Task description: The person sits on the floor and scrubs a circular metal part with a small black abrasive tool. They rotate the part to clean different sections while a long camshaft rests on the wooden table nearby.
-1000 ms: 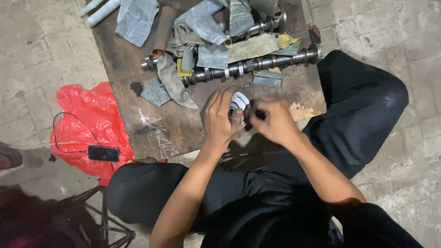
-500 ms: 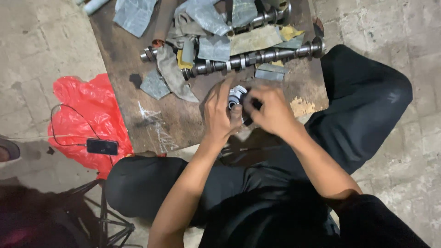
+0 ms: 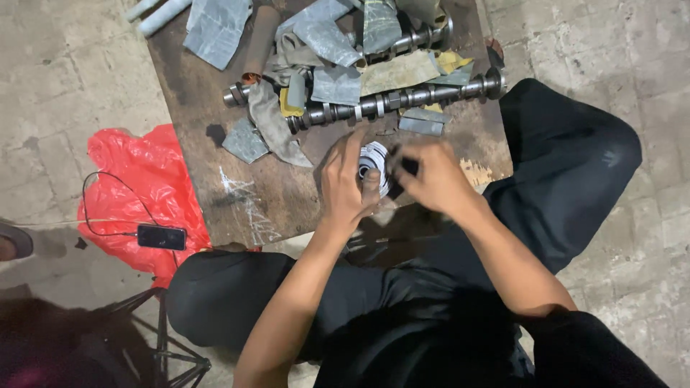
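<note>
My left hand (image 3: 348, 183) grips a small round white and dark part (image 3: 373, 164) over the near edge of a rusty brown board (image 3: 208, 165). My right hand (image 3: 429, 178) closes on a dark piece against the right side of that part; what the piece is stays blurred. Just beyond my hands lie two grey metal camshafts (image 3: 392, 102) across the board, among several strips of grey and yellow sandpaper (image 3: 334, 82).
A red plastic bag (image 3: 136, 172) lies on the stone floor to the left, with a black phone (image 3: 161, 237) and its cable on it. A black tripod leg (image 3: 162, 338) stands at the lower left. My black-trousered knees flank the board.
My hands have stayed together on the round part, with small shifts of the fingers. The view has moved slightly.
</note>
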